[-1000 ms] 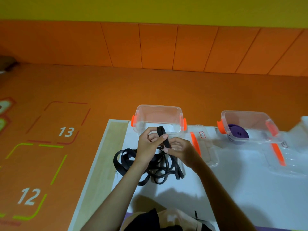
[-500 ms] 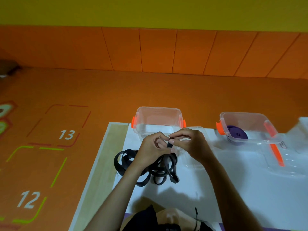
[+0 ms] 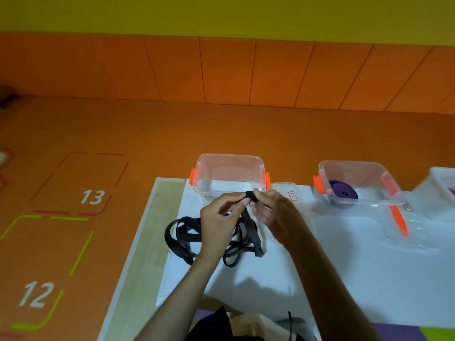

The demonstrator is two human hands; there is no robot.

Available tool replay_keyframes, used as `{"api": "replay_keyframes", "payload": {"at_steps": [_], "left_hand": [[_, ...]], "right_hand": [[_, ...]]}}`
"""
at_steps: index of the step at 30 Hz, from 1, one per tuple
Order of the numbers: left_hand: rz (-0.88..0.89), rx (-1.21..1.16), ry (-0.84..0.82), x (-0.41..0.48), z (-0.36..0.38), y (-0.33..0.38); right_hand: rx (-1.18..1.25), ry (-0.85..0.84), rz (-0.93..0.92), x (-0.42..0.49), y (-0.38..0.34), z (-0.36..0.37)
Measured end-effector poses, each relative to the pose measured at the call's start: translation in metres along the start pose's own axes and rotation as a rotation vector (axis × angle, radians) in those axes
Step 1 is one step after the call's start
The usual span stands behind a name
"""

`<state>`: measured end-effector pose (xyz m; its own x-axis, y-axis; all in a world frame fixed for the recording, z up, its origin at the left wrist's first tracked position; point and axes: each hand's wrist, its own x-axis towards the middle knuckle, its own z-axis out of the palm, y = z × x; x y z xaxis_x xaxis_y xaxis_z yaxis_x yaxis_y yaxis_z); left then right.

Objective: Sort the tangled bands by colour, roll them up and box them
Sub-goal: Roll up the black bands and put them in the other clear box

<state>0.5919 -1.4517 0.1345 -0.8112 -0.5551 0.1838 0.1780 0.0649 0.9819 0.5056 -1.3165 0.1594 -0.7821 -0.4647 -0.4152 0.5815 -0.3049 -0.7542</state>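
Note:
A long black band lies in loose tangled loops on the white table cover. One end of it is wound into a small roll held up in front of the clear box. My left hand pinches the roll from the left and my right hand pinches it from the right. A second clear box at the right holds a rolled purple band.
Clear lids with orange clips lie flat beside the boxes. A white container is cut off at the right edge. The table's left edge borders an orange floor with numbered squares.
The loose upright end of the black band has been wound into a small tight roll. Both hands have closed in on it and now hold it a little higher, in front of the left box.

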Motion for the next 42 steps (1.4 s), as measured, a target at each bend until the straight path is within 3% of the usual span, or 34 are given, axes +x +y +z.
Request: {"api": "replay_keyframes", "payload": {"at_steps": [3, 8, 16, 21, 24, 28, 33, 39, 42], "left_hand": [[-0.067, -0.085, 0.026, -0.001, 0.003, 0.001], [-0.132, -0.172, 0.022, -0.007, 0.009, -0.002], [-0.187, -0.169, -0.042, -0.008, 0.003, -0.008], [-0.157, -0.028, -0.092, 0.0, -0.007, -0.007], [-0.141, -0.006, -0.144, 0.004, -0.009, -0.004], [-0.126, -0.1, -0.061, 0.007, -0.005, -0.002], [-0.123, -0.165, -0.001, 0.015, 0.0, 0.005], [-0.048, -0.223, 0.073, 0.022, 0.002, 0.012], [-0.032, -0.178, 0.093, 0.026, 0.004, 0.01]], "right_hand": [[-0.077, 0.009, 0.058, -0.004, 0.008, -0.002], [-0.103, 0.091, -0.035, -0.008, 0.013, 0.0], [-0.087, -0.02, -0.147, -0.017, 0.019, -0.003], [-0.473, 0.0, -0.23, -0.009, 0.009, -0.004], [-0.504, -0.004, -0.288, -0.006, 0.002, -0.007], [-0.486, -0.011, -0.352, 0.001, -0.004, -0.005], [-0.268, -0.048, -0.344, 0.004, 0.004, 0.002], [-0.566, -0.106, -0.437, 0.008, -0.002, 0.002], [-0.544, -0.1, -0.463, 0.009, -0.004, 0.003]]}}
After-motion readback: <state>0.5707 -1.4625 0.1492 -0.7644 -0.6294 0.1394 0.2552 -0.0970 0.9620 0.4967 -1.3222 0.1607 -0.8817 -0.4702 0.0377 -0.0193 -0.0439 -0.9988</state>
